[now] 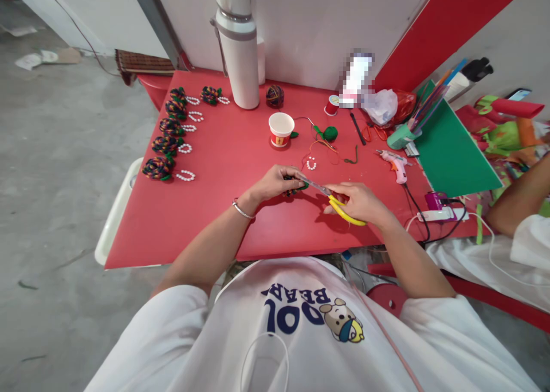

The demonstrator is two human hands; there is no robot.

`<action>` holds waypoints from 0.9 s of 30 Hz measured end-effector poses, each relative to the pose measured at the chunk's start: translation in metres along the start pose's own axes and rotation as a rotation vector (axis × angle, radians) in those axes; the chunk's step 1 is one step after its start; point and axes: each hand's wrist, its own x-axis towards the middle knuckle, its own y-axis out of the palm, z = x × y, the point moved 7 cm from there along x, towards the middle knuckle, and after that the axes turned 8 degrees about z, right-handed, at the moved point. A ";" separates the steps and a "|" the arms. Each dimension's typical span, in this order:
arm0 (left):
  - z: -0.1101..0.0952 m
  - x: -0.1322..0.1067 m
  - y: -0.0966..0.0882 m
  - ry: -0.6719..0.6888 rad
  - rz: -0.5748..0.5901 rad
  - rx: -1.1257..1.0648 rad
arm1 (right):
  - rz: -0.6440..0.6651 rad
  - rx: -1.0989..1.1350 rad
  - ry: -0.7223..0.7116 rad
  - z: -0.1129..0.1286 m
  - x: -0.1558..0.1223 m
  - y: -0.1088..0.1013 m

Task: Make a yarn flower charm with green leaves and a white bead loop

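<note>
My left hand (281,181) is closed on a small dark multicoloured yarn piece with green edges (296,191), mostly hidden under the fingers. In my right hand (356,202) is a pair of scissors with yellow handles (344,211); the blades point left and reach the yarn piece near my left fingertips. Just beyond my hands lies a small loop of white beads (311,163). A thin red thread and an orange strand (320,145) run close by it. Farther back are a green-handled crochet hook (317,129) and a green yarn ball (330,133).
Finished-looking yarn flowers (158,168) with bead loops line the table's left side. A paper cup (281,129), a tall white flask (238,59) and a dark yarn ball (275,96) stand behind. At right are a pink glue gun (396,165), a power strip (442,214) and another person's arm (519,194).
</note>
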 end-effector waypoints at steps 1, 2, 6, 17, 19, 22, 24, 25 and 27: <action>0.000 0.000 0.000 -0.007 0.004 -0.004 | -0.012 -0.002 -0.012 0.000 0.000 -0.001; 0.000 -0.001 0.000 -0.015 0.008 -0.009 | -0.016 -0.004 -0.017 0.000 -0.001 -0.002; -0.001 -0.002 0.001 -0.044 0.027 -0.044 | 0.018 -0.025 0.002 -0.001 0.000 -0.003; -0.003 -0.003 0.001 -0.067 0.081 -0.029 | 0.066 -0.061 0.022 0.001 0.008 -0.001; -0.004 -0.002 0.001 -0.055 0.084 -0.026 | 0.035 -0.046 -0.007 0.000 0.008 -0.002; -0.005 -0.002 0.001 -0.040 0.085 -0.026 | 0.007 -0.019 -0.054 0.001 0.006 -0.003; -0.005 -0.002 0.001 -0.045 0.087 -0.030 | 0.013 -0.016 -0.051 0.001 0.006 -0.003; -0.004 -0.002 0.001 -0.052 0.088 -0.032 | 0.023 -0.021 -0.040 0.000 0.005 -0.002; -0.003 -0.003 0.002 -0.069 0.091 -0.031 | 0.048 -0.031 -0.022 -0.002 0.005 0.001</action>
